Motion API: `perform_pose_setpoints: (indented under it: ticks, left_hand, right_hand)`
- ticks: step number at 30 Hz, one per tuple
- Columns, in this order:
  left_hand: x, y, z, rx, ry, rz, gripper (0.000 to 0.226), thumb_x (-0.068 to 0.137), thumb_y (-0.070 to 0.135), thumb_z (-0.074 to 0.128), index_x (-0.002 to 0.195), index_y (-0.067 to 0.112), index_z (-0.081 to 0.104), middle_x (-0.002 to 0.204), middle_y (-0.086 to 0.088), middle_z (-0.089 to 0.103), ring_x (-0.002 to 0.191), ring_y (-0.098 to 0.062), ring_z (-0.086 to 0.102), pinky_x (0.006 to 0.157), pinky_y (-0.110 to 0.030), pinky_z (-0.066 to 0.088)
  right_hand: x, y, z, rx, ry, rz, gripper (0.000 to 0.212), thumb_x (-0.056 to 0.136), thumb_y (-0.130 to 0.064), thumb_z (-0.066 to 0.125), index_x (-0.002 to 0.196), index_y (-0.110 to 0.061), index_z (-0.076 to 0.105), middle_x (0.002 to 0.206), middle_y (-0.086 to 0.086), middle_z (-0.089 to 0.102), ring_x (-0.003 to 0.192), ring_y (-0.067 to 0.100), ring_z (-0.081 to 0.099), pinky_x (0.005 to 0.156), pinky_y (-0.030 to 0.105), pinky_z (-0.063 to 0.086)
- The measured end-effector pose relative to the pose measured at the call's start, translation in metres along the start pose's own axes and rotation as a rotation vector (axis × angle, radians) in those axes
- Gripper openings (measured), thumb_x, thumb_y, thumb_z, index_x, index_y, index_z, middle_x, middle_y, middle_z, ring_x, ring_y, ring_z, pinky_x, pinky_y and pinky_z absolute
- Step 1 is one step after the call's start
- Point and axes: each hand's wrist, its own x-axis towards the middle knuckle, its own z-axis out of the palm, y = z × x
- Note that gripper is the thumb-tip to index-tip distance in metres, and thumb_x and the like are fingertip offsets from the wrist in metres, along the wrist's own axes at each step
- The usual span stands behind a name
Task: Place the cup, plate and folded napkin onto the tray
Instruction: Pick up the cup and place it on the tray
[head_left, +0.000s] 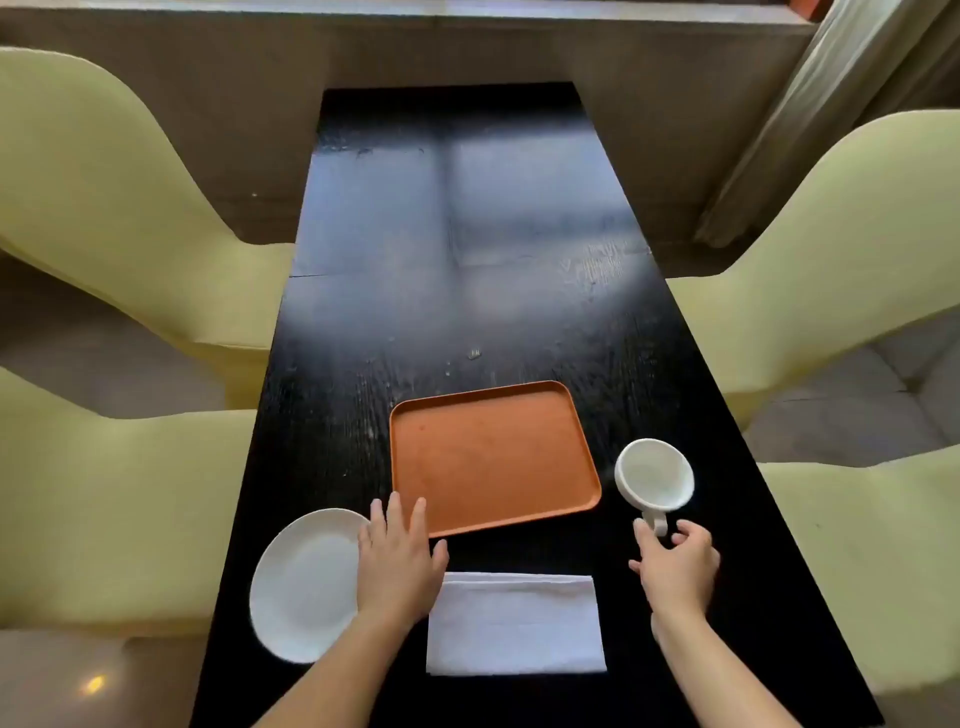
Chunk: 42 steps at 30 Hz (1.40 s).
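An orange tray (488, 457) lies bare on the black table. To its right stands a white cup (653, 475), handle pointing toward me. My right hand (675, 564) pinches that handle between thumb and fingers. A white plate (304, 584) sits left of the tray's near corner. My left hand (397, 553) rests flat, fingers spread, between the plate and the tray, its fingertips at the tray's near left edge and its side over the plate's right rim. A folded white napkin (517, 623) lies nearest me, between my two forearms.
The long black table (457, 270) stretches away from me. Pale yellow-green chairs flank it: two on the left (104, 171) (114, 509), two on the right (831, 249) (872, 571). A curtain (810, 114) hangs at the far right.
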Motion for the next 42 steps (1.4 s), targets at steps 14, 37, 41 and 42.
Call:
perform_pose_setpoints:
  ticks: [14,37,41,42]
  left_hand:
    - [0.045,0.021,0.011,-0.326,0.015,-0.232,0.075,0.098,0.028,0.049,0.156,-0.002,0.011,0.161,-0.029,0.011,0.149,-0.041,0.016,0.121,-0.044,0.021]
    - [0.037,0.019,0.020,-0.142,-0.017,-0.168,0.113,0.081,0.081,0.044,0.158,0.008,0.004,0.163,-0.025,-0.013,0.153,-0.038,0.000,0.119,-0.042,0.028]
    - [0.039,0.019,0.021,-0.152,-0.020,-0.175,0.114,0.080,0.080,0.045,0.158,0.008,0.003,0.163,-0.024,-0.015,0.153,-0.036,-0.002,0.120,-0.041,0.026]
    - [0.039,0.018,0.021,-0.155,-0.021,-0.175,0.114,0.080,0.080,0.045,0.158,0.008,0.002,0.163,-0.024,-0.016,0.153,-0.036,-0.002,0.120,-0.041,0.026]
  right_hand:
    - [0.056,0.012,0.008,-0.183,-0.051,-0.011,0.018,0.091,-0.023,0.072,0.076,-0.012,0.071,0.068,0.002,0.073,0.068,0.017,0.071,0.064,0.033,0.051]
    - [0.050,-0.080,0.098,-0.188,-0.304,-0.274,0.022,0.094,-0.030,0.067,0.075,-0.018,0.068,0.072,-0.002,0.074,0.074,0.017,0.073,0.066,0.032,0.053]
    - [0.049,-0.082,0.110,-0.195,-0.313,-0.256,0.022,0.094,-0.030,0.066,0.077,-0.016,0.068,0.074,-0.001,0.074,0.078,0.018,0.073,0.075,0.038,0.057]
    - [0.049,-0.082,0.112,-0.199,-0.313,-0.252,0.022,0.094,-0.030,0.066,0.078,-0.016,0.069,0.075,0.000,0.075,0.079,0.018,0.072,0.078,0.040,0.058]
